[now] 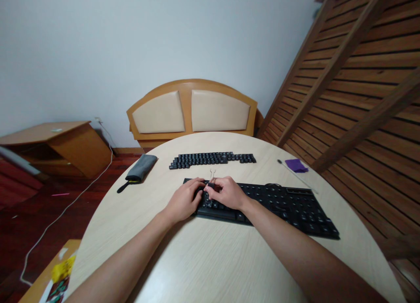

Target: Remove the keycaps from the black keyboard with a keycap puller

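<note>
A black keyboard [295, 207] lies at a slant on the table, its left part under both hands. My right hand [228, 193] is closed around a wire keycap puller [212, 175], whose two thin prongs point up and away from me. A small dark piece shows at the fingertips; whether it is the puller's handle or a keycap I cannot tell. My left hand [187, 198] rests over the keyboard's left end, fingers bent, a gap between thumb and forefinger. Its forefinger reaches close to the puller. Behind the keyboard, removed black keycaps [203, 158] lie in rows.
A grey pouch [142, 167] with a black loop lies at the left of the round table [157, 268]. To the right are a thin dark-tipped stick [295, 172] and a folded purple cloth [296, 165]. A wooden headboard [188, 104] stands behind.
</note>
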A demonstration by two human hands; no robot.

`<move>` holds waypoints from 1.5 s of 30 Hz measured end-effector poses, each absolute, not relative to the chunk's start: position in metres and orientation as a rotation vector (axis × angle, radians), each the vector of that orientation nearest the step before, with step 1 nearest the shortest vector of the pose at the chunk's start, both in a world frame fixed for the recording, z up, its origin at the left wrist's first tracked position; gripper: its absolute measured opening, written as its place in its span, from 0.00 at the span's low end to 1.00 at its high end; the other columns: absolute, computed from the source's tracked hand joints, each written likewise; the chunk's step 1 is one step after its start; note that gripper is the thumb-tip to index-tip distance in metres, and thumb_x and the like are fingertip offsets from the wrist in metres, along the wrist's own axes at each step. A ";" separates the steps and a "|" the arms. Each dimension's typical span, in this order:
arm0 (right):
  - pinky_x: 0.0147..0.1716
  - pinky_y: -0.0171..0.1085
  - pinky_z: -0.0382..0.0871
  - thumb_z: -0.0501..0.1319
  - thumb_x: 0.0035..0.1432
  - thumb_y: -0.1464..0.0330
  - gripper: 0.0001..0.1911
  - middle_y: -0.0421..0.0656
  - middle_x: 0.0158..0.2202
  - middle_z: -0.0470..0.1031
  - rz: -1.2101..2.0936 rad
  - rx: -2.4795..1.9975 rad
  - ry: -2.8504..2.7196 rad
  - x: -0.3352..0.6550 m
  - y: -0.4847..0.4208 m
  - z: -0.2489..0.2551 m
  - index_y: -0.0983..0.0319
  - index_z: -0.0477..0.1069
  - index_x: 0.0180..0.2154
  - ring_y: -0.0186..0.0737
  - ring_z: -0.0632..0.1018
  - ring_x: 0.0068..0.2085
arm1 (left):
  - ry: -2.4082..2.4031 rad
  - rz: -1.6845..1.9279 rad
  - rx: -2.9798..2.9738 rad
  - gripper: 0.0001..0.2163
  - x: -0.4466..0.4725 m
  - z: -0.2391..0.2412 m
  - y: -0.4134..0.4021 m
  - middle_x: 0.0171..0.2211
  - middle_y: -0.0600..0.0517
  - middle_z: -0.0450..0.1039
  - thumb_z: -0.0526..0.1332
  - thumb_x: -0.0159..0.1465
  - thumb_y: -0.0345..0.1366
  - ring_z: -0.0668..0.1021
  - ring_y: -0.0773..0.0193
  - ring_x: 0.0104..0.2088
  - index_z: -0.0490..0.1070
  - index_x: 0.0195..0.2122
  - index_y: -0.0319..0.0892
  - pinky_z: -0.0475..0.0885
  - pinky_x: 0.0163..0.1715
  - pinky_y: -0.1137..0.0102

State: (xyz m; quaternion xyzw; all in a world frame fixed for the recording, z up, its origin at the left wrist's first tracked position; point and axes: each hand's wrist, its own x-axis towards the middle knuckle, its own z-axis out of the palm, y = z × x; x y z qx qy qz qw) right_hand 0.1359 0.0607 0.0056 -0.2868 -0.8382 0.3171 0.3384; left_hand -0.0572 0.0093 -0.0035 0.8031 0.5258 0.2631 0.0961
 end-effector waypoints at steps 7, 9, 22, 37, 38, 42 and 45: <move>0.28 0.34 0.68 0.60 0.58 0.63 0.11 0.40 0.24 0.77 0.690 -0.658 -2.316 0.138 0.056 0.008 0.58 0.77 0.27 0.36 0.74 0.24 | 1.539 0.768 2.414 0.11 -0.061 -0.005 0.009 0.57 0.46 0.72 0.54 0.69 0.35 0.72 0.53 0.60 0.71 0.49 0.45 0.68 0.60 0.56; 0.29 0.34 0.68 0.60 0.59 0.62 0.11 0.39 0.23 0.77 0.692 -0.642 -2.371 0.138 0.055 0.014 0.58 0.77 0.27 0.36 0.74 0.24 | 1.533 0.745 2.437 0.11 -0.061 -0.001 0.008 0.58 0.46 0.71 0.54 0.68 0.35 0.73 0.53 0.59 0.71 0.48 0.45 0.70 0.59 0.57; 0.31 0.35 0.67 0.58 0.64 0.61 0.17 0.42 0.26 0.80 0.790 -0.718 -2.378 0.136 0.060 0.011 0.59 0.78 0.26 0.39 0.77 0.28 | 1.551 0.759 2.443 0.11 -0.069 0.005 0.008 0.52 0.46 0.74 0.54 0.66 0.32 0.77 0.54 0.51 0.72 0.47 0.45 0.73 0.53 0.56; 0.42 0.38 0.74 0.57 0.65 0.60 0.19 0.42 0.31 0.83 0.963 -0.842 -2.005 0.134 0.068 0.000 0.59 0.79 0.27 0.41 0.82 0.36 | 1.572 0.707 2.517 0.10 -0.067 0.010 0.004 0.53 0.46 0.75 0.55 0.67 0.40 0.76 0.50 0.54 0.71 0.45 0.46 0.71 0.55 0.53; 0.42 0.38 0.74 0.57 0.65 0.60 0.19 0.42 0.32 0.83 0.955 -0.844 -2.000 0.134 0.068 0.000 0.59 0.79 0.27 0.41 0.82 0.36 | 1.576 0.703 2.528 0.11 -0.067 0.009 0.004 0.53 0.46 0.75 0.55 0.67 0.42 0.75 0.49 0.55 0.71 0.46 0.46 0.71 0.55 0.53; 0.42 0.38 0.73 0.57 0.65 0.61 0.19 0.43 0.33 0.83 0.939 -0.848 -2.007 0.134 0.068 0.000 0.59 0.79 0.26 0.42 0.82 0.37 | 1.601 0.674 2.578 0.15 -0.065 0.005 0.004 0.55 0.45 0.73 0.56 0.67 0.45 0.74 0.49 0.57 0.70 0.50 0.46 0.71 0.55 0.53; 0.41 0.37 0.73 0.57 0.65 0.61 0.19 0.43 0.33 0.83 0.921 -0.858 -2.011 0.134 0.069 0.000 0.60 0.79 0.26 0.42 0.82 0.37 | 1.621 0.640 2.597 0.15 -0.062 0.007 0.003 0.55 0.44 0.73 0.57 0.66 0.45 0.75 0.49 0.55 0.71 0.50 0.45 0.72 0.55 0.53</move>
